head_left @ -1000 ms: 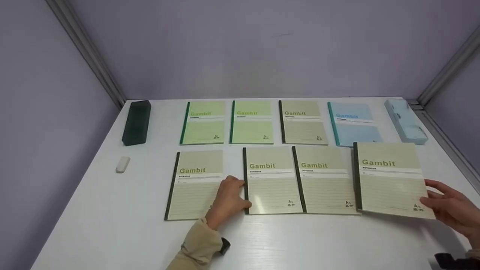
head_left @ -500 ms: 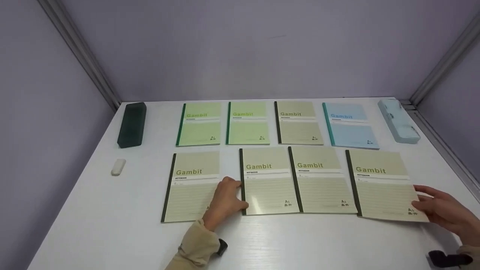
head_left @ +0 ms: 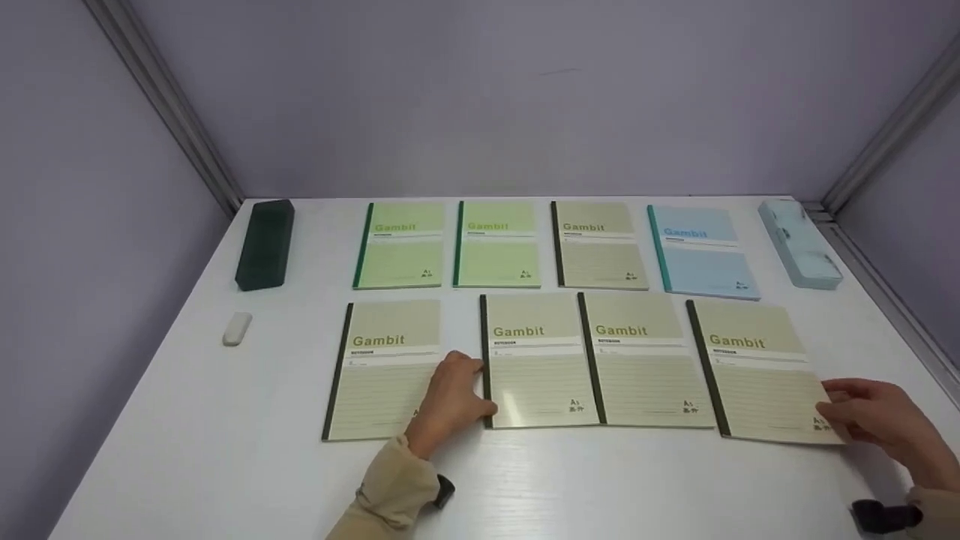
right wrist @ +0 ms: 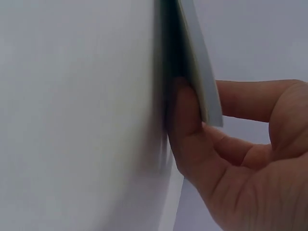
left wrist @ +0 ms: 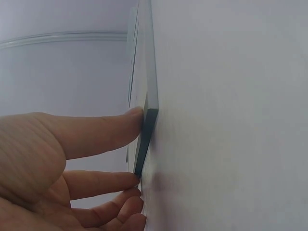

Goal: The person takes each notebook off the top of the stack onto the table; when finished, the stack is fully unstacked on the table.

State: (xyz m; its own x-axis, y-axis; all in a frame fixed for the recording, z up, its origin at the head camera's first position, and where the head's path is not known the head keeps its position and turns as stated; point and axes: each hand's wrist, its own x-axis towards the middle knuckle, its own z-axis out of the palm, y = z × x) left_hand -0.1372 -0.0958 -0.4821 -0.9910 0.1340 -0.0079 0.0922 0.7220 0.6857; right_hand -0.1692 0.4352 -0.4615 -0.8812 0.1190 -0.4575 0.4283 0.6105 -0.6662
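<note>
In the head view, my right hand [head_left: 881,420] pinches the lower right corner of the rightmost beige notebook [head_left: 757,375], thumb on its cover. The right wrist view shows a finger [right wrist: 185,125] under the notebook's edge [right wrist: 204,72], which is slightly raised off the table. My left hand [head_left: 450,401] lies over the right edge of another beige notebook [head_left: 382,375]. Its thumb and fingertips touch the dark spine of the second beige notebook [head_left: 536,375], as the left wrist view shows at that spine [left wrist: 147,132]. A third beige notebook [head_left: 645,360] lies between, against the second.
Behind lie two green notebooks [head_left: 401,259] [head_left: 496,259], a beige notebook [head_left: 600,259] and a blue notebook [head_left: 705,262]. A dark green box [head_left: 265,244] and a white eraser [head_left: 237,328] are at left, a pale blue box [head_left: 801,244] at right. Walls enclose the white table [head_left: 600,487].
My right hand has lowered the rightmost notebook to the table and drawn it slightly left; it no longer overlaps the blue notebook. The left hand has stayed at the second notebook's spine.
</note>
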